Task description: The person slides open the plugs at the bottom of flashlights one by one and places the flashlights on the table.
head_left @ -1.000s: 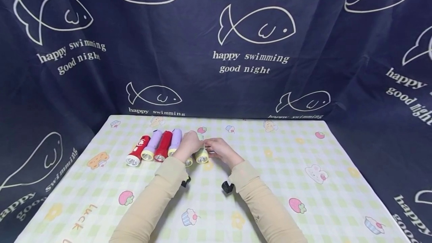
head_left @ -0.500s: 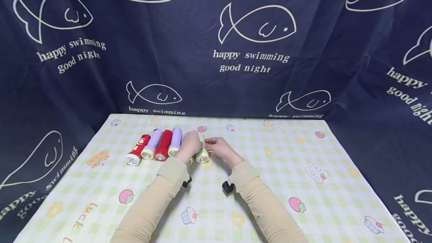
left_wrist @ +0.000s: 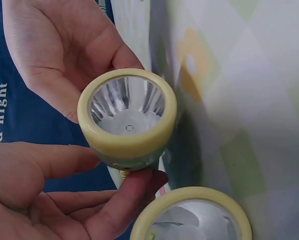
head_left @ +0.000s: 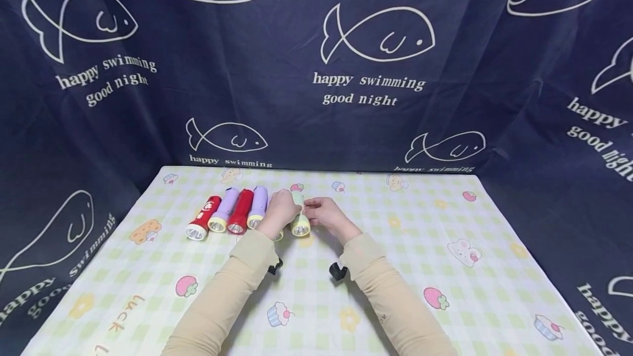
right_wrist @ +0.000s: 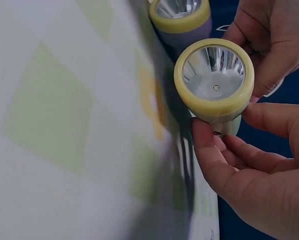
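A pale green flashlight (head_left: 300,222) with a yellow head ring lies at the right end of a row of flashlights, its lens facing me. My left hand (head_left: 279,210) pinches its body from the left, thumb and fingertips just behind the ring in the left wrist view. From the other side my right hand (head_left: 327,216) holds the same body with its thumb and fingers (right_wrist: 204,135). Close on the left is a yellow-ringed flashlight (right_wrist: 182,27) with a purple body, mostly hidden by my left hand in the head view.
Farther left lie a red flashlight with white print (head_left: 204,218), a purple one (head_left: 225,210), a plain red one (head_left: 241,212) and another purple one (head_left: 259,207). A checked cloth covers the table (head_left: 395,290). A dark blue curtain (head_left: 296,142) hangs behind it.
The pale green flashlight has shifted slightly right, widening its gap from the row. Both hands stay on it, and the right hand moves a little right too.
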A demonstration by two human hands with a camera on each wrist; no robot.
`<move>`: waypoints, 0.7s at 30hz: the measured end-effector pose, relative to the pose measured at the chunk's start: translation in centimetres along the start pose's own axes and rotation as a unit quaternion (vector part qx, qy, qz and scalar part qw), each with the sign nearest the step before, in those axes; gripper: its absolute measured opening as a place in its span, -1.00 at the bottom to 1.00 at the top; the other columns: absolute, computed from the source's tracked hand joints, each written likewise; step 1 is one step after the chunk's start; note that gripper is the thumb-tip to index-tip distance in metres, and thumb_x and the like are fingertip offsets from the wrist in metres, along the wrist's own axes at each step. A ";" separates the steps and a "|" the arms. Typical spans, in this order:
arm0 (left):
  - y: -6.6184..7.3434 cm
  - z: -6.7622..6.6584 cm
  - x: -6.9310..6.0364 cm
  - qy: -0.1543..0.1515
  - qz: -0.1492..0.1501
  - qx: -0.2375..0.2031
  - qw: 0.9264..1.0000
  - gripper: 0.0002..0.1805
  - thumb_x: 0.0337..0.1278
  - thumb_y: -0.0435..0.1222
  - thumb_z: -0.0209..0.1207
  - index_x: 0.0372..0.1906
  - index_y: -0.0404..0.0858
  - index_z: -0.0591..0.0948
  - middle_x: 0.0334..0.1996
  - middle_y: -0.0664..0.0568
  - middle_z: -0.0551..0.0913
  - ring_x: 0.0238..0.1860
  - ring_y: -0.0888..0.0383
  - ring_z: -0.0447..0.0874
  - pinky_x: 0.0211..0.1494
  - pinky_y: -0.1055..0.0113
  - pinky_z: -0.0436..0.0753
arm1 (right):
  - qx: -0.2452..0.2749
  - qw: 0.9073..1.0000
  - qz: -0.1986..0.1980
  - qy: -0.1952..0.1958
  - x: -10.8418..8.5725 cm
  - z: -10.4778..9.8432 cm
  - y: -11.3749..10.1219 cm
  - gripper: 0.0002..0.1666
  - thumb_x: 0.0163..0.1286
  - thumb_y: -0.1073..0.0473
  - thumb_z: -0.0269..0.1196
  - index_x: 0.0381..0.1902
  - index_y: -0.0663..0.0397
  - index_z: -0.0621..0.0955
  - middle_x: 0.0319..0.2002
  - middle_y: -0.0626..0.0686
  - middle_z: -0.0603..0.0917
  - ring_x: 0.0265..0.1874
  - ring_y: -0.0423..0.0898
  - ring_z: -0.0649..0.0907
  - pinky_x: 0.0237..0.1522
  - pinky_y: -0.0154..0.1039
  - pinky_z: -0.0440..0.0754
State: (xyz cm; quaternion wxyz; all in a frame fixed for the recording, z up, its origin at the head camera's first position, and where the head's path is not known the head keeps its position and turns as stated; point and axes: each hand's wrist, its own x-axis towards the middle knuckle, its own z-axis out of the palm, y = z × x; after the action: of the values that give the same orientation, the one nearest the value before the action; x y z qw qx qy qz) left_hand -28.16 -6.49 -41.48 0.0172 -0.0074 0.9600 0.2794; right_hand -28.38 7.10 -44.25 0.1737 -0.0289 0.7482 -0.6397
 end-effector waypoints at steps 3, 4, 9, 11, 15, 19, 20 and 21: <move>0.1 -0.1 -0.1 0.006 0.009 -0.008 1.000 -0.77 0.02 -0.25 0.29 -0.44 -0.38 0.60 -0.43 -0.14 0.65 -0.39 0.02 0.61 -0.26 0.22 0.64 | 0.006 1.000 0.002 0.001 -0.3 -0.3 -0.3 -0.51 0.30 0.41 0.13 0.19 0.47 0.40 0.11 0.37 0.51 -0.21 -0.05 0.65 -0.16 -0.24 0.68; 0.2 -0.2 -0.1 0.010 0.015 -0.011 1.000 -0.77 0.01 -0.25 0.30 -0.52 -0.34 0.57 -0.50 -0.10 0.63 -0.42 0.04 0.59 -0.30 0.25 0.62 | 0.008 1.000 0.003 0.000 -0.4 -0.4 -0.4 -0.51 0.30 0.41 0.13 0.19 0.46 0.40 0.13 0.37 0.50 -0.18 -0.03 0.65 -0.14 -0.23 0.68; 0.2 -0.5 -0.1 0.022 0.036 -0.044 0.998 -0.61 -0.03 -0.27 0.31 -0.73 -0.22 0.35 -0.75 0.06 0.31 -0.60 0.12 0.36 -0.52 0.34 0.42 | 0.019 1.000 0.006 0.001 -0.7 -0.9 -0.8 -0.49 0.31 0.38 0.16 0.21 0.41 0.39 0.14 0.33 0.49 -0.12 0.02 0.64 -0.06 -0.16 0.66; 0.2 -0.6 -0.2 0.027 0.040 -0.060 0.997 -0.74 -0.04 -0.28 0.31 -0.63 -0.29 0.51 -0.72 0.05 0.43 -0.57 0.12 0.40 -0.48 0.34 0.44 | 0.026 1.000 0.006 0.004 -0.7 -1.1 -0.9 -0.47 0.31 0.38 0.16 0.22 0.39 0.38 0.12 0.32 0.49 -0.16 -0.01 0.64 -0.07 -0.14 0.66; 0.2 -0.6 -0.2 0.027 0.038 -0.091 0.995 -0.65 -0.03 -0.28 0.31 -0.09 -0.36 0.66 -0.42 -0.07 0.70 -0.39 0.08 0.59 -0.27 0.28 0.60 | 0.039 0.999 0.010 0.005 -0.8 -1.4 -1.2 -0.44 0.28 0.38 0.18 0.23 0.39 0.36 0.12 0.31 0.47 -0.23 -0.09 0.62 -0.10 -0.18 0.67; 0.3 -0.7 -0.5 0.022 0.029 -0.128 0.991 -0.56 -0.01 -0.28 0.31 0.03 -0.37 0.61 -0.32 -0.11 0.72 -0.37 0.10 0.65 -0.30 0.34 0.63 | 0.049 0.999 0.013 0.004 -1.0 -1.7 -1.5 -0.42 0.27 0.40 0.19 0.24 0.40 0.35 0.14 0.33 0.48 -0.23 -0.11 0.64 -0.10 -0.21 0.67; 0.4 -0.7 -0.5 0.021 0.027 -0.139 0.990 -0.56 0.00 -0.28 0.31 0.03 -0.37 0.61 -0.30 -0.11 0.71 -0.38 0.12 0.65 -0.33 0.37 0.63 | 0.052 0.999 0.012 0.003 -1.0 -1.8 -1.6 -0.42 0.27 0.40 0.18 0.24 0.41 0.34 0.14 0.34 0.48 -0.23 -0.11 0.64 -0.09 -0.21 0.67; 0.4 -0.8 -0.6 0.019 0.025 -0.152 0.988 -0.55 0.00 -0.29 0.31 0.05 -0.38 0.60 -0.29 -0.12 0.71 -0.39 0.13 0.66 -0.36 0.40 0.63 | 0.053 0.998 0.013 0.002 -1.1 -1.9 -1.7 -0.41 0.27 0.41 0.18 0.25 0.40 0.34 0.13 0.34 0.47 -0.24 -0.11 0.64 -0.08 -0.21 0.67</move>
State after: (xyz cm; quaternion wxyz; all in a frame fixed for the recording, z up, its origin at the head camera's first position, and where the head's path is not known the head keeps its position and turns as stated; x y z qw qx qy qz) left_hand -27.57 -6.52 -40.58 -0.0099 0.0087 0.9066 0.4218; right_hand -28.19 8.87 -42.09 0.1818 -0.0081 0.7136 -0.6765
